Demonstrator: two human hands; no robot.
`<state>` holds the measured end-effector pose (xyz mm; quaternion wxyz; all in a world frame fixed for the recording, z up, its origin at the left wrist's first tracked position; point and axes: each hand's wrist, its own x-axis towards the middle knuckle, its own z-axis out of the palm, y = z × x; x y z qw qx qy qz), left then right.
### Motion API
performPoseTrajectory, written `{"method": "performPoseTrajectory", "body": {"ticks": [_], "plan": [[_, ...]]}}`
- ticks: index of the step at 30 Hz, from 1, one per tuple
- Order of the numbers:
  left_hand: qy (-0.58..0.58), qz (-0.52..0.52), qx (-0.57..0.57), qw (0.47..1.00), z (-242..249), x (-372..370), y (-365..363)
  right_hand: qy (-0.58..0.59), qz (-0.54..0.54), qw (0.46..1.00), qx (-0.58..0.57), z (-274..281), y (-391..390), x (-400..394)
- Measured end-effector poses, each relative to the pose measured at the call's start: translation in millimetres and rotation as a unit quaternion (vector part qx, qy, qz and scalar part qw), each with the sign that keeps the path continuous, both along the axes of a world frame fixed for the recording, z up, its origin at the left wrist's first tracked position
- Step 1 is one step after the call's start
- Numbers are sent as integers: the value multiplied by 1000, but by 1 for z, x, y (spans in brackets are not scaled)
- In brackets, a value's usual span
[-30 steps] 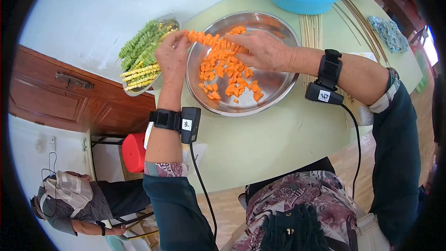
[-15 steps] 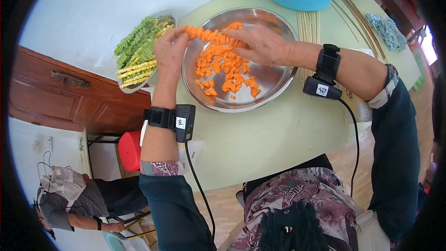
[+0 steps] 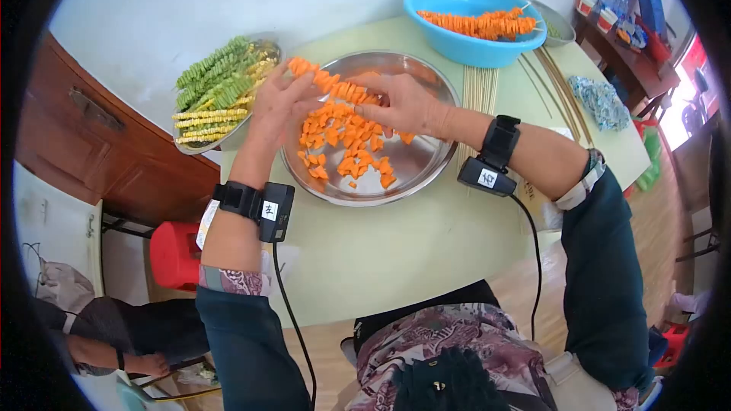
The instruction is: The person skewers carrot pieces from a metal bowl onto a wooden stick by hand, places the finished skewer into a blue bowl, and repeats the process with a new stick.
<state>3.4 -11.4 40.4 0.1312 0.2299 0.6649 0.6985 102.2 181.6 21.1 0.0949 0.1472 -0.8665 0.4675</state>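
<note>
A skewer of orange carrot pieces (image 3: 335, 86) slants above a wide metal basin (image 3: 421, 164). My left hand (image 3: 280, 105) is closed around it near its left end, and a few pieces stick out past the fingertips. At the other end, my right hand (image 3: 411, 105) pinches the skewer between thumb and fingers. Loose cut carrot pieces (image 3: 354, 141) lie in the basin below both hands. The stick inside the row of pieces is mostly hidden.
A blue tub (image 3: 457, 46) holds finished carrot skewers (image 3: 483, 25). Bare sticks (image 3: 480, 91) lie right of the basin, near a patterned cloth (image 3: 601, 103). Green and yellow skewers (image 3: 221, 91) fill a tray at left. Another person's hand (image 3: 148, 365) shows at lower left.
The view has shifted, so the table sits lower and further left in it. The carrot skewer slopes more, its left end now showing above my left fingers. Both hands stay on it.
</note>
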Motion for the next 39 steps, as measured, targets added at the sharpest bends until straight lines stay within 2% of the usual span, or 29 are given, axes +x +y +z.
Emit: {"method": "performPoseTrajectory", "body": {"ticks": [1, 3, 6, 9, 13, 15, 17, 19, 24, 26, 30, 35, 39], "plan": [[-23, -47, 5, 999, 0, -1, 0, 0, -2, 1000, 11, -3, -2, -1], [-17, -54, 18, 998, 3, 1, -2, 90, -11, 994, 63, -11, 1, -4], [-41, -53, 58, 996, 5, 0, -1, 98, 4, 992, 81, -12, 3, -6], [-83, -24, 85, 993, 5, -2, -2, 62, 8, 996, 65, -8, 1, -5], [-53, -27, 57, 997, 1, -7, -8, 35, 31, 998, 36, -9, -3, -2], [-58, -24, 43, 997, -3, -10, -10, 127, 38, 990, 38, -19, -2, -8], [-34, -33, 31, 998, 0, -8, -8, 102, 67, 992, 29, -13, -4, -6], [-47, -30, 13, 998, 2, -6, -7, -111, 87, 984, -110, -3, -7, 0], [-22, -50, -7, 998, 0, -3, -6, -112, 88, 986, -89, 0, -4, -2], [-23, -56, -16, 998, -3, -5, -8, -164, 108, 976, -94, 1, -5, -1], [5, -75, -18, 997, -5, -7, -9, -186, 115, 969, -118, 6, -10, 4], [2, -90, -11, 996, -2, -9, -8, -160, 81, 974, -135, 8, -11, 5], [-20, -49, -26, 998, -1, 1, -4, -107, 47, 990, -80, 6, -1, -4]]}}
